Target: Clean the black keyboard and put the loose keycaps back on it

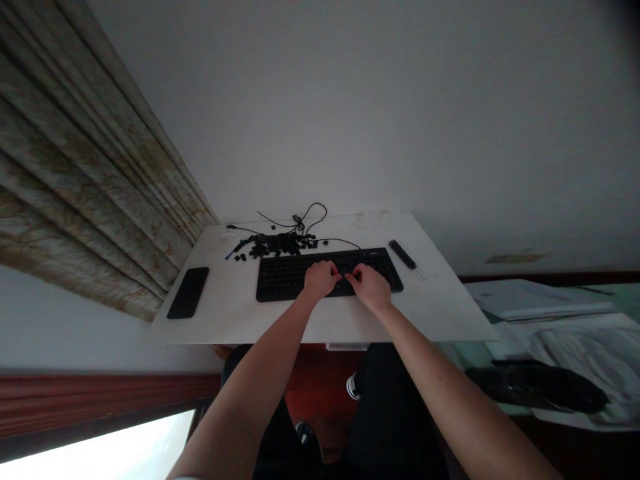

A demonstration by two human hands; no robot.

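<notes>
A black keyboard [280, 277] lies on a white table, its left part showing dark rows of keys or key sockets. Over its middle-right part, my left hand [320, 278] is closed with the fingertips pinched together. Close to it on the right, my right hand [370, 285] is also closed in a pinch above the keyboard. Whatever sits between the fingertips of either hand is too small and dark to make out. Behind the keyboard lies a loose heap of small black keycaps [277, 245], with several scattered around it.
A black keycap puller [403, 255] with wire loops lies right of the keyboard. The keyboard's thin black cable [320, 208] coils behind the heap. A dark phone [188, 293] rests on the left of the white table [230, 323]. Curtains [100, 147] hang at left; papers [530, 299] are at right.
</notes>
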